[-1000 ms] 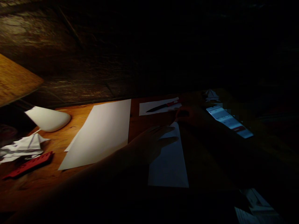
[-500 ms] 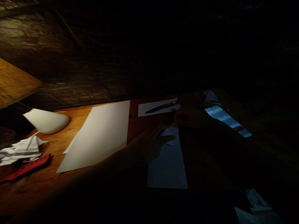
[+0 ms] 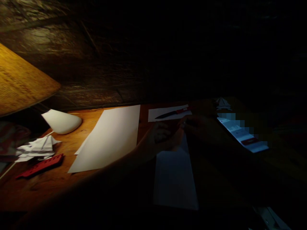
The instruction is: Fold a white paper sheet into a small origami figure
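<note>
A long sheet of paper (image 3: 176,180) lies lengthwise in front of me, its far end hidden among my fingers. My left hand (image 3: 164,137) is turned on its side over that end, fingers curled and thumb reaching toward the right hand. Dim light blurs its exact grip. My right hand (image 3: 195,124) pinches the far end of the paper between thumb and fingertips, close to the left thumb. Just beyond both hands, a knife with a dark blade and red handle (image 3: 171,113) rests on a small paper strip (image 3: 152,115).
Left of my hands lie large white sheets (image 3: 112,137). Further left are a lamp base (image 3: 63,122), its shade (image 3: 22,83), folded paper (image 3: 39,147) and a red slotted piece (image 3: 40,166). A lit phone (image 3: 240,132) and folded paper (image 3: 223,103) lie right; a wall stands behind.
My left hand has rolled from lying flat on the paper to a curled pose near the right hand. The right hand stays at the paper's far end. The view has shifted slightly left.
</note>
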`<state>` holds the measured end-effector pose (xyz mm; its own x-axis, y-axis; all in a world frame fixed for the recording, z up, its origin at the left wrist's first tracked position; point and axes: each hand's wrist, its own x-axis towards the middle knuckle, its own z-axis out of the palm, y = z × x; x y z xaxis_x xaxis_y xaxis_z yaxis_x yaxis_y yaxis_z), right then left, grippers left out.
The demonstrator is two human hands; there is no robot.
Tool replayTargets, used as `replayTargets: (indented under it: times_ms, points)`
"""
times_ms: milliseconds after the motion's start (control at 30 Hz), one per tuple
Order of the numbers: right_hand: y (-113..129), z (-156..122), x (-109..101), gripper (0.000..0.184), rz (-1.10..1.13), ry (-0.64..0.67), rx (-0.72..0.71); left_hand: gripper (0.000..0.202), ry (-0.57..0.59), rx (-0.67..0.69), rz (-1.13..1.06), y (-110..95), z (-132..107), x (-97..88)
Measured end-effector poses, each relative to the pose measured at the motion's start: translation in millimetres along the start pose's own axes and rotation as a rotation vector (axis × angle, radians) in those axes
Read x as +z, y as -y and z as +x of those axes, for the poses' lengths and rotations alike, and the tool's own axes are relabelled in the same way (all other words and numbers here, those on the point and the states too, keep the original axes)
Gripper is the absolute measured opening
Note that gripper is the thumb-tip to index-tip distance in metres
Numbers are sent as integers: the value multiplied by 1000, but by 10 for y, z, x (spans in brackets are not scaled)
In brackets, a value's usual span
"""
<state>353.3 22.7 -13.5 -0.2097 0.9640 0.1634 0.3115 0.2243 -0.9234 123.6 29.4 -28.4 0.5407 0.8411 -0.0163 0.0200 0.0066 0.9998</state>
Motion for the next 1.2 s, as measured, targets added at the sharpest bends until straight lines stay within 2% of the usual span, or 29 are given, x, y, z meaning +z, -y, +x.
replayTargets:
  times_ms: [33,100,167,200,300,433,567,733,833,1000,1200]
  points:
    - [26,-13,32,23,24,-10,-5,66,12,-24,-32,11,5,9]
    - [52,-34,85,22,58,-18,-30,69,108,-69,-81,29,13,22]
    - [55,-53,125,20,111,-10,-39,56,197,-131,-50,37,19,24]
    - [54,-62,140,19,147,3,-18,48,205,-164,8,37,21,21]
    - [68,-91,177,21,277,72,79,37,111,-224,189,26,23,6]
    - [113,-110,211,22,298,110,119,35,56,-242,199,3,10,6]
    - [122,-105,247,27,221,45,83,36,70,-272,216,-12,-15,37]
    - [134,-110,292,39,241,-1,99,36,82,-322,205,2,-25,60]
    - [118,-113,310,38,230,-1,91,36,102,-336,204,23,-21,50]
    - [33,-112,323,34,247,12,86,36,209,-327,88,40,-19,14]
    - [69,-131,311,23,319,100,56,40,265,-374,114,0,-43,-7]
